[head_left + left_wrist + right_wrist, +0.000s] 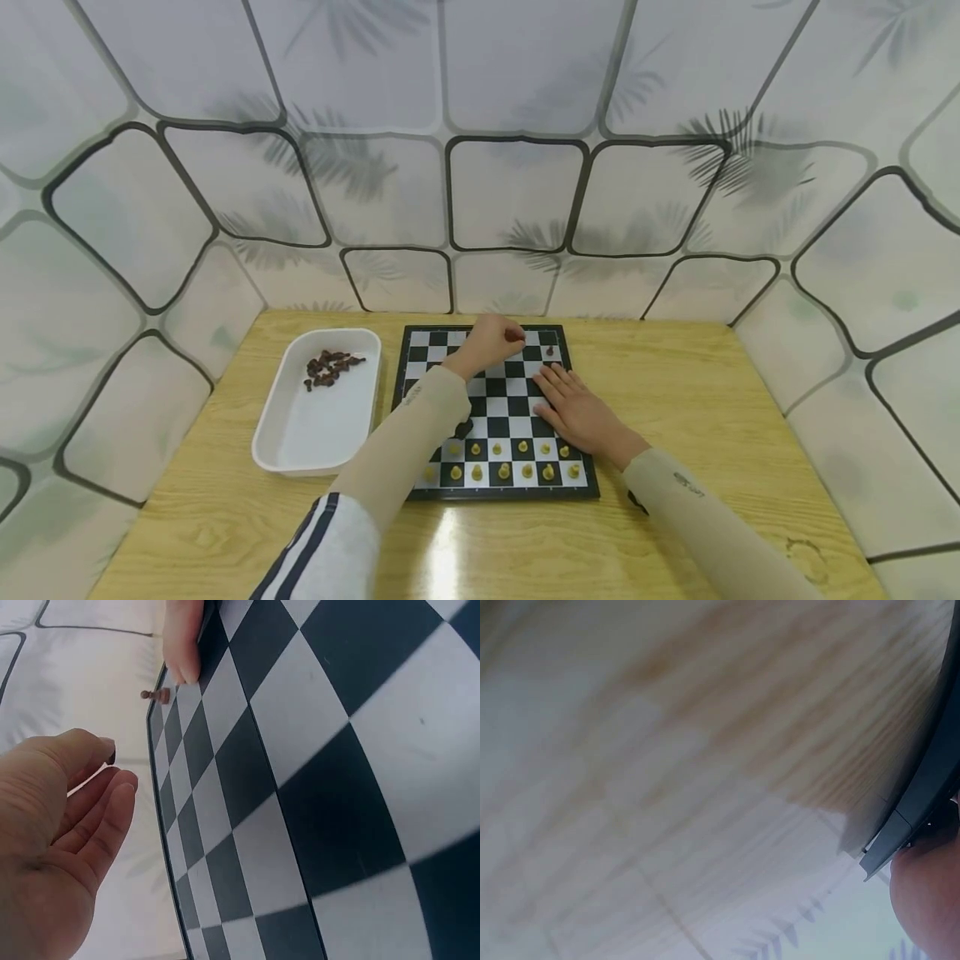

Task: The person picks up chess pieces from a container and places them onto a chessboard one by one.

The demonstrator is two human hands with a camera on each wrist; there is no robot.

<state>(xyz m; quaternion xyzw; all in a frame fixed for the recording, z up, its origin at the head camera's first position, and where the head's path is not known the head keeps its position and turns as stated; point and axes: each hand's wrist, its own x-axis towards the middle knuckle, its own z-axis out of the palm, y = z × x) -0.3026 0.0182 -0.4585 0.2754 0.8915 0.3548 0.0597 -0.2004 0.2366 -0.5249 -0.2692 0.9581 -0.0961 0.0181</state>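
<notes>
My left hand [491,343] hovers over the far part of the chessboard [497,408]. In the left wrist view its thumb and fingertips pinch a small dark chess piece [112,758], mostly hidden by the fingers. My right hand [573,408] rests on the board's right side, fingers extended. One dark brown chess pawn [550,351] stands near the far right corner, beyond the right fingertips. Two rows of yellow chess pieces [504,472] stand along the near side; my left sleeve covers part of them.
A white tray [330,429] left of the board holds a heap of dark brown chess pieces [330,367] toward its far end. Both stand on a wooden table [660,533]. Patterned curtain panels [517,204] enclose the table's back and sides.
</notes>
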